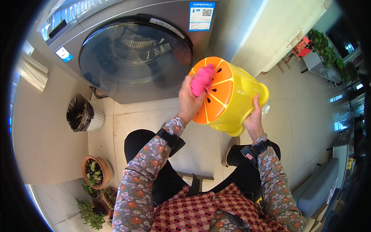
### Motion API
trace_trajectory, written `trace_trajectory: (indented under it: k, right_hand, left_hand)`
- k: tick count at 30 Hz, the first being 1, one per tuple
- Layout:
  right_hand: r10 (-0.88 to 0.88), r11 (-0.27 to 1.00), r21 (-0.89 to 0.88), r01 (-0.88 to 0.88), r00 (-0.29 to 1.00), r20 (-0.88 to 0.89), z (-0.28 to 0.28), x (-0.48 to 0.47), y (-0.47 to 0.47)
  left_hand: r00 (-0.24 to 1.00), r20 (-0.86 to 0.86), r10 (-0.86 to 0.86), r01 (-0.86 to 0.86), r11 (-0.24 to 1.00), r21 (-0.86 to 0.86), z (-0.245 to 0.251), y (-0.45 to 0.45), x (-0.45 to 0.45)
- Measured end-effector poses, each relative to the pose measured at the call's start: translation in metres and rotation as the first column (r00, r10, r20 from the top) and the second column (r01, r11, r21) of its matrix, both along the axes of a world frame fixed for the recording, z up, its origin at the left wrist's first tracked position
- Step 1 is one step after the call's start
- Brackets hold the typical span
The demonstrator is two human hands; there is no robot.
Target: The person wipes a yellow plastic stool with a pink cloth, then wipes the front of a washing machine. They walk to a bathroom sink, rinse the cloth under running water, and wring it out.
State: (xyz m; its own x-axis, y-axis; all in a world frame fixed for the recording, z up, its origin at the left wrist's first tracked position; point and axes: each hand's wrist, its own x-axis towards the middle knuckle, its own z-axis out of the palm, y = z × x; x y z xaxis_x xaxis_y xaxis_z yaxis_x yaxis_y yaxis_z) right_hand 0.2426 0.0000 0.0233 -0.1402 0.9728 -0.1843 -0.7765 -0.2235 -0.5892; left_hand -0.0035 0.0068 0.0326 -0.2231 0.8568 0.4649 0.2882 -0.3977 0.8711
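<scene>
A yellow plastic stool (236,98) with an orange-slice pattern on its round seat (220,94) is held up on its side above the floor, its seat facing left. My left hand (189,98) grips a bunched pink cloth (202,79), which lies against the orange seat and looks slightly blurred. At the stool's foot end, my right hand (254,117) holds the yellow rim, thumb on the outer side wall and fingers partly hidden behind it.
A grey front-loading washing machine (116,92) stands ahead. To the left are a white bin (97,117) with a black bag and a terracotta pot (107,174) among several potted plants. A blue-grey padded seat (318,182) is at lower right, a cabinet (317,65) with plants farther off.
</scene>
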Motion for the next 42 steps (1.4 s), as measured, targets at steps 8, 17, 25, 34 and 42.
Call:
trace_trajectory:
  k: [8,17,25,34,42]
  right_hand:
    - [0.024,0.999,-0.036,-0.023,0.999,0.021,-0.003,0.0,0.001]
    - [0.031,0.998,-0.047,-0.029,0.999,0.045,-0.005,-0.001,-0.001]
    - [0.023,0.999,-0.046,-0.022,0.999,0.022,-0.004,-0.002,-0.001]
    - [-0.008,0.999,-0.044,0.01,0.999,0.052,-0.002,0.0,-0.001]
    - [0.0,0.999,-0.044,0.003,0.998,0.067,-0.003,-0.002,0.0]
  left_hand:
    - [0.911,0.391,-0.132,0.198,0.971,-0.134,0.021,-0.007,0.002]
    - [0.999,-0.019,-0.038,0.037,0.999,-0.009,0.02,-0.004,0.001]
    - [0.97,0.131,-0.203,0.208,0.978,-0.027,0.03,-0.024,0.012]
    - [0.996,0.071,0.051,-0.03,0.962,-0.271,0.009,0.001,0.0]
    - [0.987,0.059,-0.152,0.15,0.988,0.034,0.02,-0.025,0.02]
